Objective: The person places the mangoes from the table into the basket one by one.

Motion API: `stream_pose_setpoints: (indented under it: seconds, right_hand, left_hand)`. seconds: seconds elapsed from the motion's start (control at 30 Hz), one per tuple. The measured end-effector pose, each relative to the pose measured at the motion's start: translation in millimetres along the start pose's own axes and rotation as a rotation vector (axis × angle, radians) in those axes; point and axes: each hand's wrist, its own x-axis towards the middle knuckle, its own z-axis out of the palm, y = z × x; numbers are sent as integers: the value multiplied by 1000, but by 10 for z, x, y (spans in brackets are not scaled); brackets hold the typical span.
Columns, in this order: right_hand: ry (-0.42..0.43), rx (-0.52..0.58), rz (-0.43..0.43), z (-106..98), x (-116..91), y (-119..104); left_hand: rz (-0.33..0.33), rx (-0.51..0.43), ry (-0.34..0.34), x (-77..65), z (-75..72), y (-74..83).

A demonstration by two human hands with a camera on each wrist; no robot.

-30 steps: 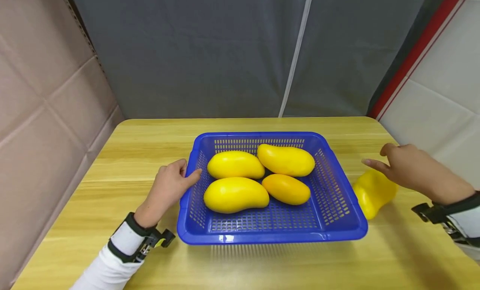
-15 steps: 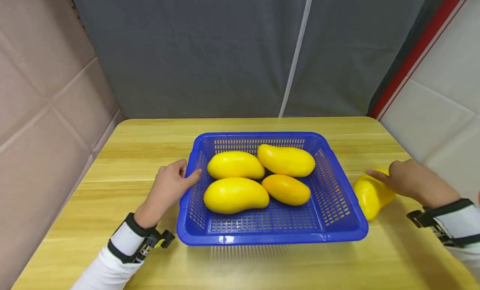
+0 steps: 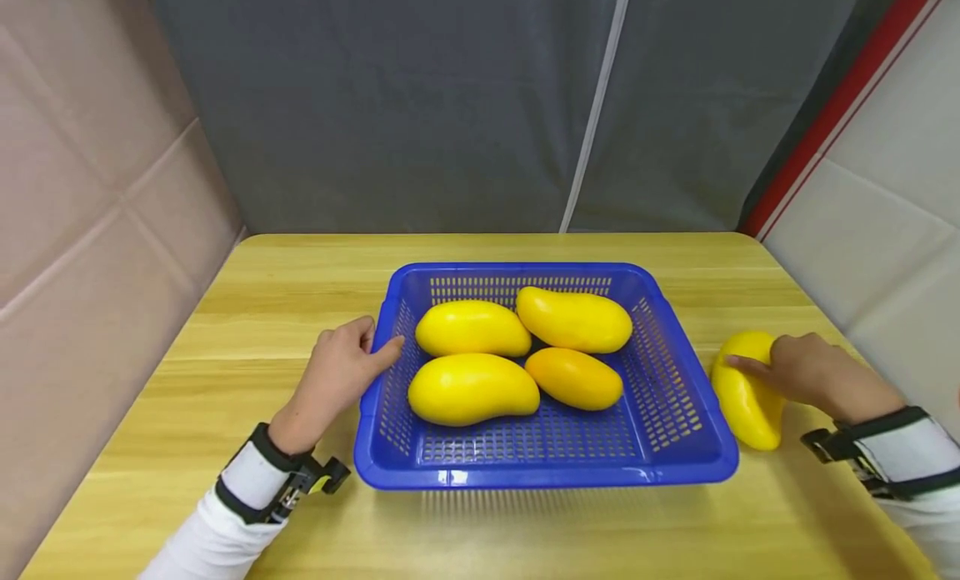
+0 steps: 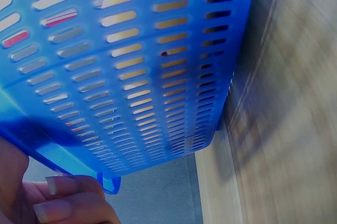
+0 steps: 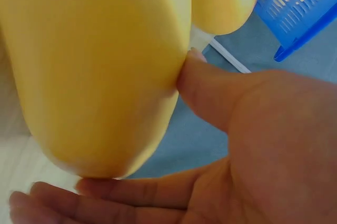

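Note:
My left hand (image 3: 337,380) holds the left rim of a blue plastic basket (image 3: 543,477), thumb over the edge and fingers outside. In the left wrist view its fingertips curl by the rim, below the slotted basket wall (image 4: 142,71). Several yellow mangoes (image 3: 472,388) lie in the basket. To its right, on the table, my right hand (image 3: 813,376) grips a curved yellow mango (image 3: 738,392). The right wrist view shows thumb and fingers touching this mango (image 5: 100,71). Behind it shows another rounded yellow end (image 5: 224,0); whether it is a separate mango, I cannot tell.
The basket stands on a wood-grain table (image 3: 247,313). A grey curtain (image 3: 412,113) hangs behind the far edge. Padded pale panels flank both sides, a pinkish one (image 3: 90,188) left and a white one (image 3: 900,222) right, near my right hand.
My right hand has come down from above the mango and taken hold of it, moving slightly left and toward me. The mango has turned. My left hand and the basket have stayed put.

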Motion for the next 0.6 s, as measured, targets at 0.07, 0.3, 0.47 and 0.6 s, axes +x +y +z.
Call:
stream_pose_setpoints:
  seconds: [0.07, 0.3, 0.47, 0.6]
  right_hand:
    - [-14, 0, -22, 4, 18, 8]
    - [-62, 69, -39, 30, 79, 81]
    - [-66, 126, -22, 45, 102, 117]
    - [-61, 130, -10, 42, 123, 112]
  left_hand:
    - [1, 6, 4, -2, -4, 3]
    - [-3, 3, -5, 2, -9, 23]
    - [-15, -6, -27, 12, -11, 34]
    - [-17, -17, -32, 19, -15, 41]
